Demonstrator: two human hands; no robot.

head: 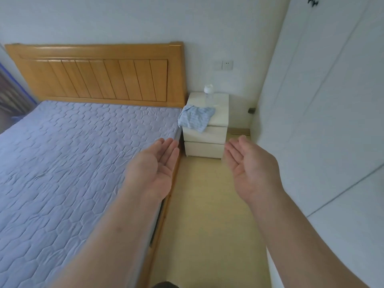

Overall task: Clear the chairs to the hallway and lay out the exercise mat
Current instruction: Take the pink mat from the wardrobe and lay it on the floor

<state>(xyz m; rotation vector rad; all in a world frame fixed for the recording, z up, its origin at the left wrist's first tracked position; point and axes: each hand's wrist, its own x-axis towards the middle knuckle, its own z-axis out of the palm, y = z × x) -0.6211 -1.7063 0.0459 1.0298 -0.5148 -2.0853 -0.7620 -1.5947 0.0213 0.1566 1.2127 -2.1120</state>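
Room: a bedroom with pale walls and a strip of light yellowish floor running between bed and cupboards.
Bed: the bed fills the left side, its quilted lilac cover bare, with a slatted wooden headboard against the far wall.
Wardrobe: white wardrobe doors line the right side, hemming the floor strip in.
Nightstand: a white two-drawer nightstand stands at the far end of the strip, just beside the bed's corner, closing it off.
Cloth: a crumpled blue-and-white cloth lies on the nightstand's top, hanging over its front left edge.
Bottle: a clear bottle with a white cap stands upright behind the cloth.
Socket: a wall socket sits above the nightstand.
Left hand: the left hand is held out over the bed's edge, palm up, fingers straight, holding nothing.
Right hand: the right hand is over the floor, palm up, fingers relaxed, holding nothing.
Chairs and exercise mat: cannot tell where they are from here.
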